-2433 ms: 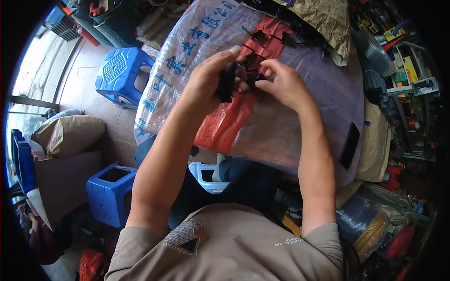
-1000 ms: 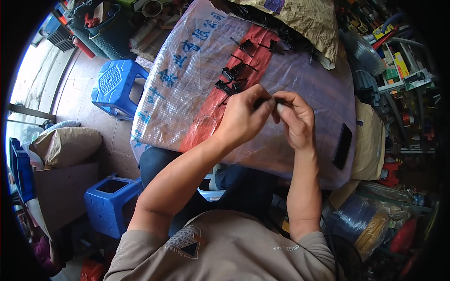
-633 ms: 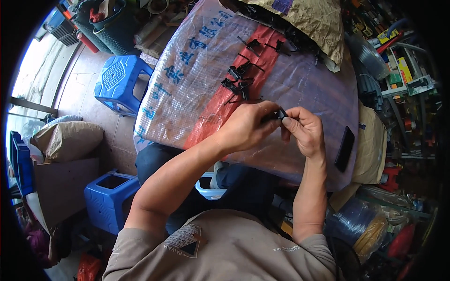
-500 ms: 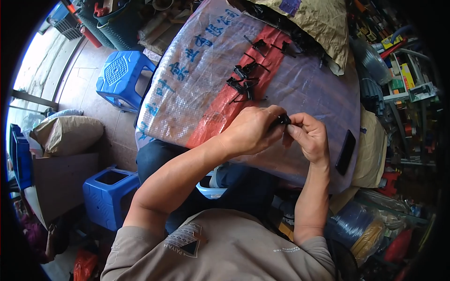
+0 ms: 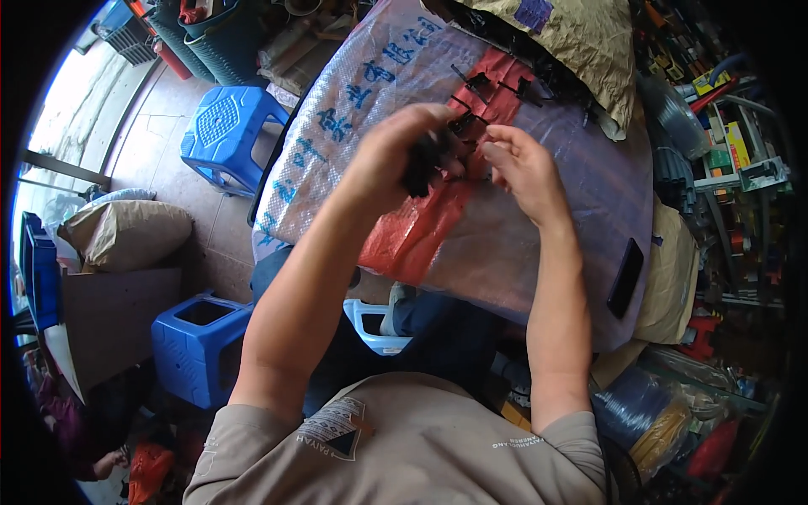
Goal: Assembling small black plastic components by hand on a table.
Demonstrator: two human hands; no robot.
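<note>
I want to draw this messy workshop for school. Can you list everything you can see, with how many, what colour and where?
Woven plastic sack sheet: one, whitish with a red band and blue print, spread over the work surface in front of the person.
Small black plastic parts: several, black, scattered on the red band at the far end.
Flat black rectangular object: one, black, near the sheet's right edge.
Crumpled brown paper sack: one, tan, at the far end.
Blue plastic stools: two seen whole, blue, on the floor at left; a third partly shows under the sheet.
Stuffed tan sack: one, tan, on the floor far left.
Cluttered shelves: mixed colours, right side.
Left hand: holds a black part.
Right hand: fingers open, beside it.
</note>
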